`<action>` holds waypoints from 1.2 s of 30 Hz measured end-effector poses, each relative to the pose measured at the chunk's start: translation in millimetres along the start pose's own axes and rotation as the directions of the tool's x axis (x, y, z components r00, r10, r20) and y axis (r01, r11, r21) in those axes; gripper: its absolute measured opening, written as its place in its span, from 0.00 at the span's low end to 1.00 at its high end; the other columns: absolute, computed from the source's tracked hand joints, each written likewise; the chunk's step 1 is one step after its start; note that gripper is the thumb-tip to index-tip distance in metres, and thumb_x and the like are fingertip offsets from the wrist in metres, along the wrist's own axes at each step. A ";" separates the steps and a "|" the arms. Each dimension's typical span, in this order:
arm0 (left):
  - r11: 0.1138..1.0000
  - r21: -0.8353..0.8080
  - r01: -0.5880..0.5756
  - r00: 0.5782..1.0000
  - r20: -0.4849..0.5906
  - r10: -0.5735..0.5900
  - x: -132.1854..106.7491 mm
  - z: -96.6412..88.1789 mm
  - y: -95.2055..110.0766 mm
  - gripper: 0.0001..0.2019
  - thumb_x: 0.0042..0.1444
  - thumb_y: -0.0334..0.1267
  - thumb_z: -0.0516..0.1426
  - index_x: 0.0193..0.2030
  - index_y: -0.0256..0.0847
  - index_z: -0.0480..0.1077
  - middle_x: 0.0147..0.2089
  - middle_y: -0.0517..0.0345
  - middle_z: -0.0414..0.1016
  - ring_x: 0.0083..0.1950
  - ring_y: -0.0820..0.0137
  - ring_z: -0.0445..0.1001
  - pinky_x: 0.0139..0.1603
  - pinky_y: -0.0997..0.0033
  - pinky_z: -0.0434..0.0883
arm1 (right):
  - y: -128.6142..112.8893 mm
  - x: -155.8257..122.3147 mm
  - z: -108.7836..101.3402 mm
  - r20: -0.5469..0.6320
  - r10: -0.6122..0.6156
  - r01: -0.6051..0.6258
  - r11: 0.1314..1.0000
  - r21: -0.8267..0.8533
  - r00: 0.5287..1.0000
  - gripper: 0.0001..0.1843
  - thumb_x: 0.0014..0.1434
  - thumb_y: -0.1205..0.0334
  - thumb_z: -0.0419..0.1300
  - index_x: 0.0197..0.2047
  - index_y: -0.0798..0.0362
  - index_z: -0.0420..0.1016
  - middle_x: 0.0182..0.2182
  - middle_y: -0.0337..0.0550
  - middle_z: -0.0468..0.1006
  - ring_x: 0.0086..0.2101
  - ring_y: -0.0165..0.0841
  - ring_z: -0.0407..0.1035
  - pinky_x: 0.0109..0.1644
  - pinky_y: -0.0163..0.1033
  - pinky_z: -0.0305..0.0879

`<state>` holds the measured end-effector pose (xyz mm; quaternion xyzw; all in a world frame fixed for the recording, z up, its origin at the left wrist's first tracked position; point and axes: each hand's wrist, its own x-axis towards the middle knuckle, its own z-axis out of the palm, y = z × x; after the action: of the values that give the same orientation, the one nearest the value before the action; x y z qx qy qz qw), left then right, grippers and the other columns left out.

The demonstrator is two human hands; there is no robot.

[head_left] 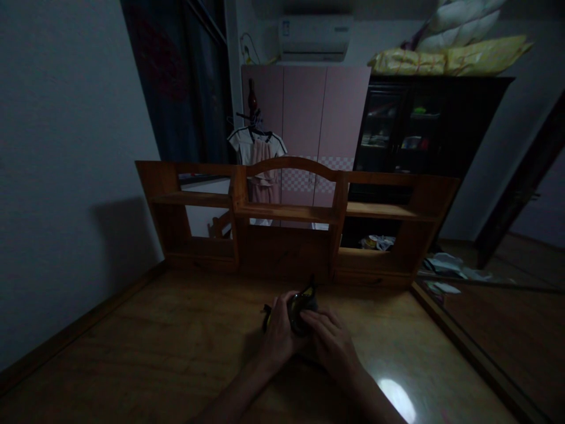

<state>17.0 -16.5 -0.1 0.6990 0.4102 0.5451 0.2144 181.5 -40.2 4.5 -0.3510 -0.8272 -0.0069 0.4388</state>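
Both hands meet over the wooden board, around a small dark, glossy object with yellow parts (300,311). A pointed tip of it sticks up at the top, and another dark and yellow bit shows to the left, beyond my left hand. My left hand (279,330) is wrapped around its left side. From the right, the fingers of my right hand (332,341) are bent against it, pressing on its front. The dim light and the fingers hide much of its shape, so its kind is unclear.
A wooden headboard with open shelves (286,213) stands across the far edge of the board (176,341). Raised wooden rails (459,347) run along the sides. Behind are a pink wardrobe (304,112), hanging clothes (260,153) and a dark cabinet (424,129).
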 end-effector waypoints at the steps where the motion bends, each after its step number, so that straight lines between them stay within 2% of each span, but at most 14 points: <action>1: 0.999 0.028 -0.025 1.000 0.006 0.025 -0.4 0.5 -0.9 0.37 0.39 0.29 0.63 0.59 0.42 0.57 0.55 0.48 0.63 0.56 0.57 0.64 0.57 0.54 0.64 | -2.1 1.2 0.3 0.036 -0.025 0.026 0.999 -0.037 0.999 0.23 0.62 0.73 0.47 0.58 0.48 0.65 0.49 0.47 0.76 0.49 0.40 0.66 0.53 0.52 0.66; 7: 0.979 0.117 -0.164 0.985 0.069 0.157 -0.1 0.0 -5.3 0.37 0.41 0.29 0.60 0.60 0.39 0.53 0.57 0.45 0.62 0.57 0.58 0.63 0.58 0.53 0.64 | -17.5 3.5 3.0 0.096 0.009 0.012 0.977 -0.212 0.995 0.26 0.57 0.74 0.48 0.59 0.62 0.61 0.52 0.56 0.69 0.57 0.46 0.56 0.61 0.60 0.57; 13: 0.966 0.130 -0.225 0.973 0.086 0.215 2.7 -3.7 -9.1 0.33 0.47 0.30 0.57 0.60 0.38 0.52 0.57 0.43 0.62 0.57 0.59 0.64 0.57 0.54 0.66 | -24.7 1.3 14.6 0.160 0.038 0.014 0.951 -0.309 0.986 0.21 0.60 0.76 0.46 0.55 0.59 0.65 0.55 0.53 0.69 0.60 0.44 0.53 0.67 0.59 0.43; 19: 0.963 0.163 -0.216 0.976 0.035 0.213 2.3 0.5 -10.0 0.33 0.49 0.30 0.57 0.62 0.37 0.50 0.59 0.41 0.59 0.60 0.58 0.61 0.59 0.51 0.64 | -20.0 -2.0 21.0 0.133 0.083 -0.030 0.932 -0.361 0.988 0.25 0.60 0.75 0.47 0.61 0.59 0.59 0.56 0.53 0.68 0.63 0.45 0.48 0.67 0.62 0.34; 24: 0.957 0.203 -0.208 0.977 -0.012 0.215 1.5 2.5 -11.1 0.31 0.49 0.27 0.55 0.61 0.37 0.51 0.59 0.42 0.60 0.60 0.59 0.61 0.59 0.52 0.64 | -18.2 -1.0 22.9 0.125 0.063 -0.013 0.929 -0.370 0.990 0.30 0.58 0.77 0.47 0.64 0.58 0.54 0.58 0.52 0.67 0.62 0.44 0.51 0.67 0.62 0.36; 28: 0.953 0.231 -0.195 0.979 -0.012 0.203 0.8 1.7 -11.7 0.31 0.50 0.26 0.53 0.62 0.37 0.51 0.60 0.42 0.60 0.61 0.59 0.60 0.60 0.52 0.63 | -19.5 0.8 23.1 0.114 0.054 -0.012 0.938 -0.346 0.992 0.31 0.56 0.78 0.48 0.63 0.57 0.55 0.54 0.53 0.70 0.59 0.46 0.54 0.66 0.62 0.39; 32: 0.948 0.235 -0.216 0.976 0.019 0.217 -0.8 0.5 -13.3 0.31 0.49 0.24 0.53 0.61 0.37 0.52 0.61 0.42 0.59 0.61 0.59 0.59 0.60 0.52 0.63 | -23.0 4.9 16.8 0.116 0.070 -0.042 0.972 -0.230 0.991 0.31 0.54 0.78 0.48 0.61 0.55 0.58 0.52 0.52 0.70 0.56 0.45 0.57 0.64 0.63 0.44; 36: 0.947 0.240 -0.212 0.977 0.031 0.211 -2.4 0.6 -13.8 0.32 0.48 0.23 0.54 0.61 0.38 0.52 0.61 0.44 0.58 0.61 0.60 0.59 0.60 0.53 0.63 | -20.9 5.4 9.0 0.094 0.098 -0.095 0.995 -0.033 0.991 0.30 0.51 0.79 0.50 0.57 0.52 0.59 0.52 0.50 0.68 0.55 0.43 0.59 0.62 0.60 0.53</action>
<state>12.7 -10.5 -11.9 0.7613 0.3957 0.5090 0.0692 160.8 -49.9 9.0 -0.3967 -0.8291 0.0194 0.3935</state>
